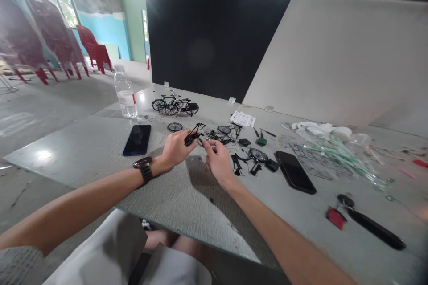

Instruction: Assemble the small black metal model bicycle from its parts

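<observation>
Head view: the left hand, fingers curled closed, grips a black model bicycle frame above the table; beside it, the right hand pinches near the frame, its fingertips' hold unclear.

Black wristwatch, grey patterned sleeve, pale grey bottoms, bare hands.

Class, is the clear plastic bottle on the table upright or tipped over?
Upright: the clear plastic bottle stands on its base, with its cap uppermost.
</observation>
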Action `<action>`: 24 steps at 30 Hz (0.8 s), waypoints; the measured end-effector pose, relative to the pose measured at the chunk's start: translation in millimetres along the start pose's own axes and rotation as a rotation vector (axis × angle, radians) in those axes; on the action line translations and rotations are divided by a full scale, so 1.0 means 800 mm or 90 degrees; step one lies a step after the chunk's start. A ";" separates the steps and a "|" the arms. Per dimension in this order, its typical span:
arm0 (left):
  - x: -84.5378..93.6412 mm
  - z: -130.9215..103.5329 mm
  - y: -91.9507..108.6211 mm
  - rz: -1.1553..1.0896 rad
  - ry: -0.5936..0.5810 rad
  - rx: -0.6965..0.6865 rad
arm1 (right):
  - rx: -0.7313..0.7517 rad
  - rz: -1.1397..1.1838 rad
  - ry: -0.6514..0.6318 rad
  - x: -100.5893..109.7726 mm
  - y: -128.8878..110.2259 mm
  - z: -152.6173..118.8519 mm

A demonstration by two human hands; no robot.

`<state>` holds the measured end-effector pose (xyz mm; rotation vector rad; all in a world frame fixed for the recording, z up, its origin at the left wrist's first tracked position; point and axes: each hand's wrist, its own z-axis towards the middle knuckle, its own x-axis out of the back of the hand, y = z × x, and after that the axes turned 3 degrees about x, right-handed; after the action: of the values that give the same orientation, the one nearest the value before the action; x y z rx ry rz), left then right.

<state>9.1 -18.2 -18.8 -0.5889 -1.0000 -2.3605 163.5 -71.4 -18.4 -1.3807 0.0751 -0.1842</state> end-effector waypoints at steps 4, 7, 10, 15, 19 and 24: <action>0.002 -0.002 0.002 0.021 -0.004 0.000 | -0.104 0.174 -0.037 -0.001 -0.006 -0.001; 0.003 -0.002 0.002 0.028 -0.012 0.004 | -0.126 0.207 -0.056 -0.001 -0.007 0.000; 0.002 -0.001 0.001 0.021 -0.023 0.009 | -0.094 0.163 -0.044 0.000 -0.006 0.001; 0.003 0.002 0.000 0.008 -0.037 0.006 | -0.055 0.133 -0.092 0.000 -0.004 -0.001; 0.003 0.002 0.001 0.011 -0.038 0.013 | -0.043 0.139 -0.077 -0.001 -0.003 -0.004; 0.002 0.001 -0.002 0.011 -0.032 0.009 | -0.034 0.135 -0.086 0.000 -0.003 -0.004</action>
<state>7.4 -17.3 -18.5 -0.6524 -1.0279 -2.3318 162.6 -75.0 -16.9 -1.4245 0.1140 0.0893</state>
